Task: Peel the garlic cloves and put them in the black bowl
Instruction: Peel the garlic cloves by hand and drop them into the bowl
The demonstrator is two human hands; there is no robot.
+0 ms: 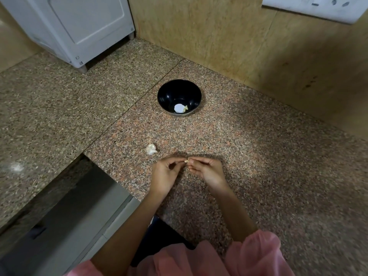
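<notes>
A small garlic clove [186,160] is pinched between the fingertips of my left hand [165,172] and my right hand [207,170], just above the speckled granite counter [249,156]. Both hands have their fingers curled toward the clove. To the left of my hands, a white piece of garlic bulb [151,149] lies on the counter. Farther back stands the black bowl [179,96], upright, with a peeled pale clove [186,108] lying in it beside a bright white spot on its bottom.
A grey-white appliance [75,30] stands at the back left on short feet. A tan tiled wall [239,36] runs behind and to the right of the bowl. The counter's front edge drops off at the lower left, above a grey drawer front [65,216].
</notes>
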